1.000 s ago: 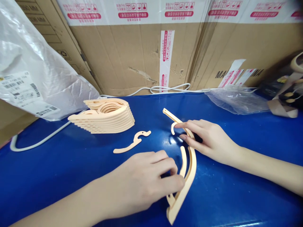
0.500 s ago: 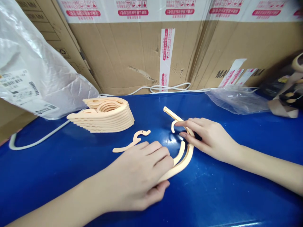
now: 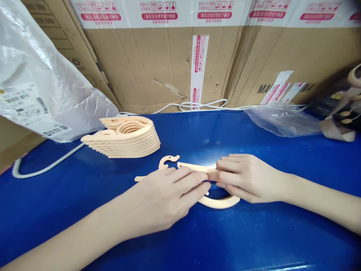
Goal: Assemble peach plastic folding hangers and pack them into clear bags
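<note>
Both hands meet over a cream plastic folding hanger [image 3: 220,203] on the blue table. My left hand [image 3: 169,197] has its fingers closed on the hanger's left side and covers much of it. From the right, my right hand [image 3: 245,178] pinches the upper arm of the same hanger, its fingertips close to the left ones. The hanger's curved lower part shows beneath the hands; its hook is hidden. Just beyond my left hand lies a loose cream hook piece [image 3: 166,160], partly covered by that hand.
A stack of folded cream hangers [image 3: 126,141] stands at the back left, beside a white plastic mailing bag [image 3: 56,82]. Cardboard boxes [image 3: 158,67] line the back edge. A white cable [image 3: 203,105], a clear plastic bag [image 3: 284,118] and a dark bag with a strap [image 3: 338,113] lie behind.
The hanger has turned, its straight arm swinging left and toward me. My right hand has moved slightly nearer, and my left hand has shifted up so the fingertips almost meet.
</note>
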Motion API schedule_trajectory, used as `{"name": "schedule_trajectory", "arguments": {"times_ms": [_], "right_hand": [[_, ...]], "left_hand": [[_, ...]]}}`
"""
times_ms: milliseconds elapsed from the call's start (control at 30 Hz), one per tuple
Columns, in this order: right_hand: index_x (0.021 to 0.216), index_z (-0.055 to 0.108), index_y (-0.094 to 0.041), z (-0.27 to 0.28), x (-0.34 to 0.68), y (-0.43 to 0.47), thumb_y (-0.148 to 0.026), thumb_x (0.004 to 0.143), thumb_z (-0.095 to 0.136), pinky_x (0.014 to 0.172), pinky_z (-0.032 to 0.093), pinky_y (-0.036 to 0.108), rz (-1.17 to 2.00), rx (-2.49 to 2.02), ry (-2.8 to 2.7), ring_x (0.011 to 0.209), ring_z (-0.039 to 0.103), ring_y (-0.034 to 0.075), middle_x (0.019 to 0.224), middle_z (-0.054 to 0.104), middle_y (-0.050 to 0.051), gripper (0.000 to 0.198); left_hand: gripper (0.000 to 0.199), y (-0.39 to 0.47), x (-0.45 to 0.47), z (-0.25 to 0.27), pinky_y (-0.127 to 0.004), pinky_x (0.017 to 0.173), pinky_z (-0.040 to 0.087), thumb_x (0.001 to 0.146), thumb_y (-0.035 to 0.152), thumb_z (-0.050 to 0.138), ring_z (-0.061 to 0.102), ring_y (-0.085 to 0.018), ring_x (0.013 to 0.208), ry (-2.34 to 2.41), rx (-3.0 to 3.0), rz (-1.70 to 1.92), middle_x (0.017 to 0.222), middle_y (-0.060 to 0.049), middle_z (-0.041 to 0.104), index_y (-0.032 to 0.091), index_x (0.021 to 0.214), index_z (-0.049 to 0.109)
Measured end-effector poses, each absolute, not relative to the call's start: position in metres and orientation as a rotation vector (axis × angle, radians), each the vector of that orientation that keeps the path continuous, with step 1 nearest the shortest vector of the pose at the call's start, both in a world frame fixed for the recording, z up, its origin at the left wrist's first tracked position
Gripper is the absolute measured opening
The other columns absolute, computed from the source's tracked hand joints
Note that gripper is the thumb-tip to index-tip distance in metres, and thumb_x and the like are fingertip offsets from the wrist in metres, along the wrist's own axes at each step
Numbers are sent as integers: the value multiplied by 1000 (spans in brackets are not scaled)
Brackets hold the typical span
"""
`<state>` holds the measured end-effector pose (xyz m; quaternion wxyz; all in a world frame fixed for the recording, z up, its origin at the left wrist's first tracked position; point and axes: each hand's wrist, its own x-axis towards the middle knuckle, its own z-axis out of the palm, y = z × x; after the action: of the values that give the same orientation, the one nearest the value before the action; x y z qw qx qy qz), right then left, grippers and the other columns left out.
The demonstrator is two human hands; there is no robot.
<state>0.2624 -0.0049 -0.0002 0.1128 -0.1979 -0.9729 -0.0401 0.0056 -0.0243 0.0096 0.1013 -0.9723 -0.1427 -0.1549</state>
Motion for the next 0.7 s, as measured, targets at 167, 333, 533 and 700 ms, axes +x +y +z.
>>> {"name": "schedule_trajectory", "arguments": {"times_ms": [167,333,533,700], "right_hand": [[98,55,-17,-2,259,-10,-24,100,34,59,38,29,93,-598,-2786,62,50,15,76,60,2,23],[108,54,-18,6,253,0,-30,101,40,69,46,27,264,-774,-2679,76,61,14,92,67,4,20],[118,61,-18,11,219,31,-36,98,47,79,50,30,198,-860,-2716,93,61,18,107,62,7,30],[107,69,-19,6,191,50,-36,95,53,77,48,29,227,-780,-2687,89,60,17,100,60,6,26]], "left_hand": [[21,-31,8,12,-32,73,52,90,13,48,62,-22,91,-490,-2979,-434,100,-9,68,14,103,63],[19,-35,10,11,-33,82,52,89,13,48,61,-22,90,-472,-3049,-443,93,-8,68,13,99,63],[31,-45,11,14,-34,84,51,84,7,47,62,-23,91,-490,-3134,-376,100,-8,68,13,112,60],[44,-46,11,15,-35,87,51,77,0,46,60,-23,97,-463,-3178,-300,108,-9,65,12,117,58]]}}
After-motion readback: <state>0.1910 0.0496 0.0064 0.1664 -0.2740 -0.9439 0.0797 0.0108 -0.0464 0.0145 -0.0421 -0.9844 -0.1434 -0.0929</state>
